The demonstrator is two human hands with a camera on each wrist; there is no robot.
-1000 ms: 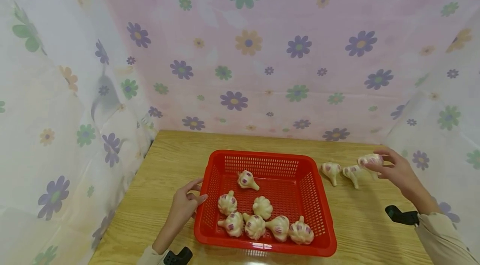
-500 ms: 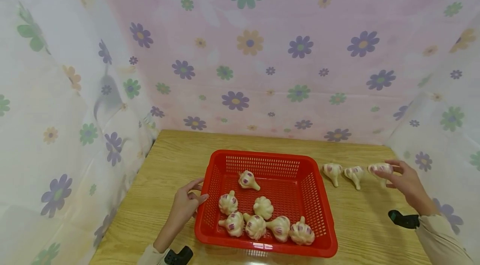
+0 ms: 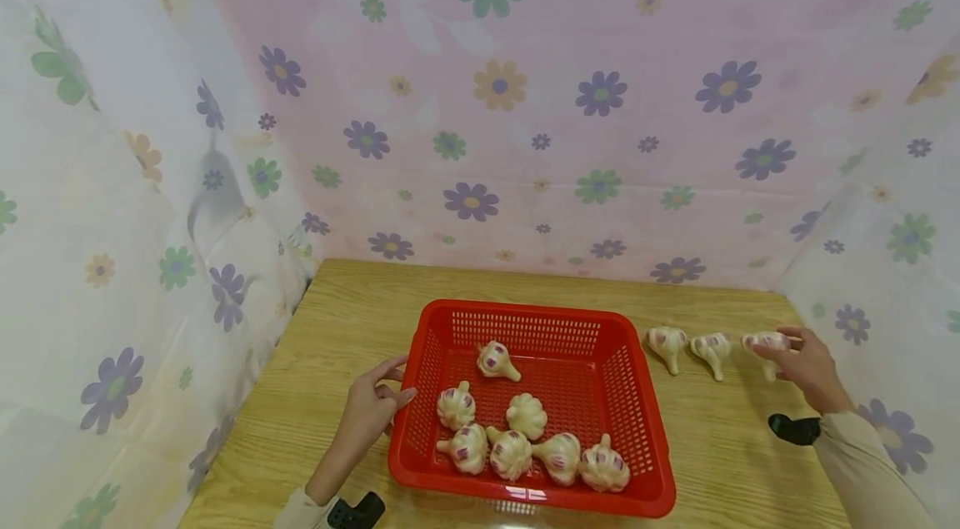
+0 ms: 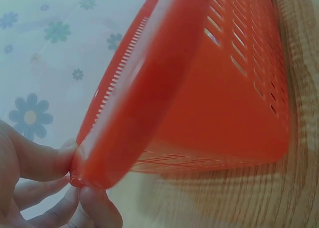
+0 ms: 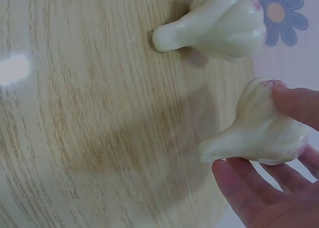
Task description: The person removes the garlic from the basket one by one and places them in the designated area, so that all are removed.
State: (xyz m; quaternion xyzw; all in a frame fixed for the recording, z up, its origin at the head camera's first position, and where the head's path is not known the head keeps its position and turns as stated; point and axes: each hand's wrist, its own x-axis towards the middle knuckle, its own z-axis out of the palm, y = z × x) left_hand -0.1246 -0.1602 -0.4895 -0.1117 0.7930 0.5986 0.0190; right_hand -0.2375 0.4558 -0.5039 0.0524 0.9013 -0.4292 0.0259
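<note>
At the basket's left side, my left hand [image 3: 370,406] pinches the rim of the red plastic basket [image 4: 144,103] between thumb and fingers. Several garlic bulbs [image 3: 511,453] lie inside that basket, mostly along its front wall. Off to the right, my right hand [image 3: 812,366] grips another garlic bulb [image 5: 266,128], thumb on one side and fingers on the other, its stem toward the person. Whether this bulb touches the table cannot be told. Two more bulbs stand in a row to its left, a middle one [image 3: 711,348] and one nearest the basket [image 3: 667,343].
Everything stands on a wood-grain table [image 3: 360,304]. Flower-printed cloth [image 3: 540,162] hangs behind it and along both sides, close to the right hand. Dark wrist devices [image 3: 793,429] are worn on both wrists.
My right hand has moved right and down toward the table with its garlic bulb, away from the two neighbouring bulbs. The left hand and basket have stayed in place.
</note>
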